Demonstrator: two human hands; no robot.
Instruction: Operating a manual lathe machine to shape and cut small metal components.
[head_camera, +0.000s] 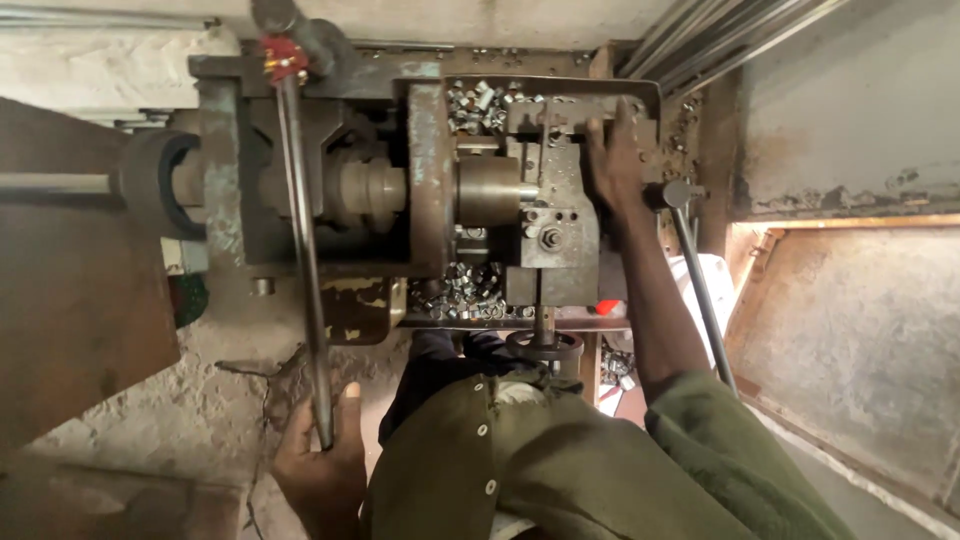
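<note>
I look straight down on an old grey metal lathe-like machine (420, 180). My left hand (320, 455) grips the lower end of a long steel lever (305, 260) that runs up to a red-capped pivot (285, 58). My right hand (615, 150) rests flat on the machine's right side, beside the tool block (550, 230) and next to a cylindrical chuck (490, 190). Below the block sits a small handwheel (543, 345).
Several small shiny metal pieces lie in the tray above (480, 105) and below (465, 295) the chuck. A second thin lever (700, 290) slants down at the right. A rusty wall panel (860, 330) stands right; a brown plate (70, 280) stands left.
</note>
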